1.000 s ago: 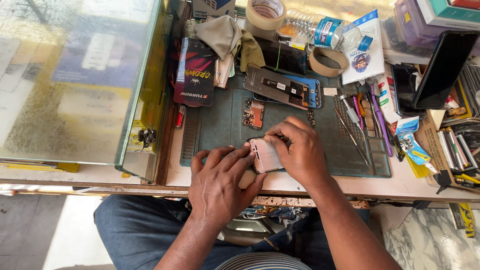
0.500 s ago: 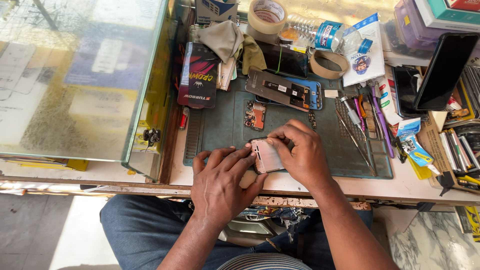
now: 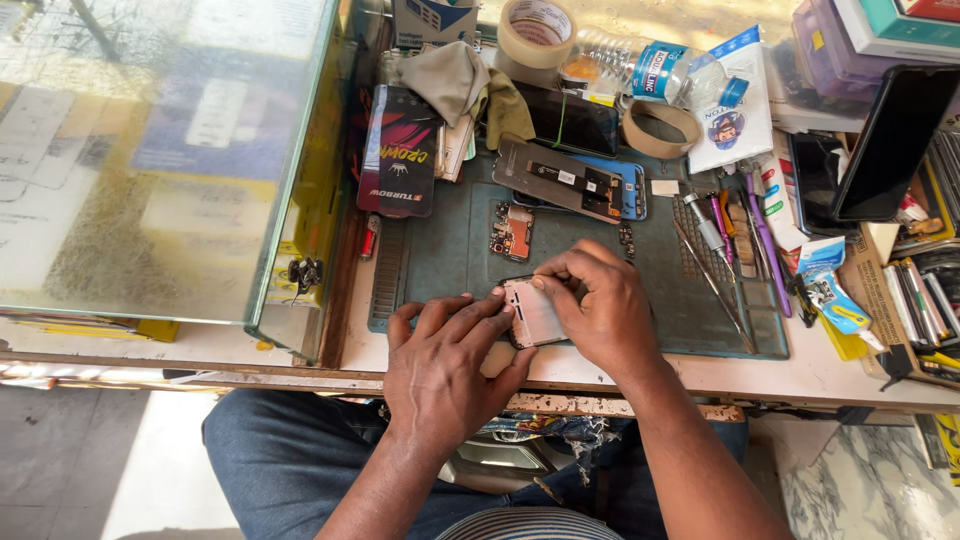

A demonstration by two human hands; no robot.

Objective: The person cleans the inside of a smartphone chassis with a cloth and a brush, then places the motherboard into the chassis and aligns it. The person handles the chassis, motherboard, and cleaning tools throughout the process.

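A small pale pink phone frame lies on the dark green work mat near the bench's front edge. My left hand lies flat against its left side, fingertips touching its edge. My right hand covers its right side, thumb and forefinger pressing on its top corner. Much of the frame is hidden under both hands. Further back on the mat a small circuit board lies beside an opened phone body.
A glass display case fills the left. Tweezers and screwdrivers lie at the mat's right. Tape rolls, a water bottle, a cloth, a dark packet and a propped black phone crowd the back and right.
Both hands stay on the pink frame. My right fingers have shifted slightly along its top edge; the view has moved a little.
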